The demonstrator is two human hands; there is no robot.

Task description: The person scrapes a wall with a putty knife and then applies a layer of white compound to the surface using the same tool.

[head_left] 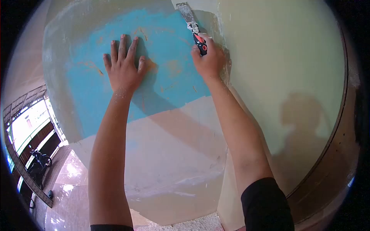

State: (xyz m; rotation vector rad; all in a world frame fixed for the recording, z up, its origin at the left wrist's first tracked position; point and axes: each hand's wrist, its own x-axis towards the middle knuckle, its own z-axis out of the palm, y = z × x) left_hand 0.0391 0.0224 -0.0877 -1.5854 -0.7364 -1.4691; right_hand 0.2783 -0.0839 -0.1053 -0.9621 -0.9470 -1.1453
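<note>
My left hand (125, 67) lies flat with fingers spread on the blue patch (169, 77) of the wall, holding nothing. To its right, my right hand (210, 57) is wrapped round the black and red handle of a putty knife (187, 14). The knife's metal blade points up and slightly left, near the top edge of the blue area, and is smeared with whitish material. Whether the blade touches the wall cannot be made out. Orange-brown marks dot the blue paint around my left hand.
A pale pinkish band (173, 146) lies below the blue paint. The pale green wall (262, 57) at the right bears a shadow of a head. At the lower left are a tiled floor (71, 181), a parked motorcycle (40, 158) and a railing. Rough whitish material (200, 223) shows at the bottom.
</note>
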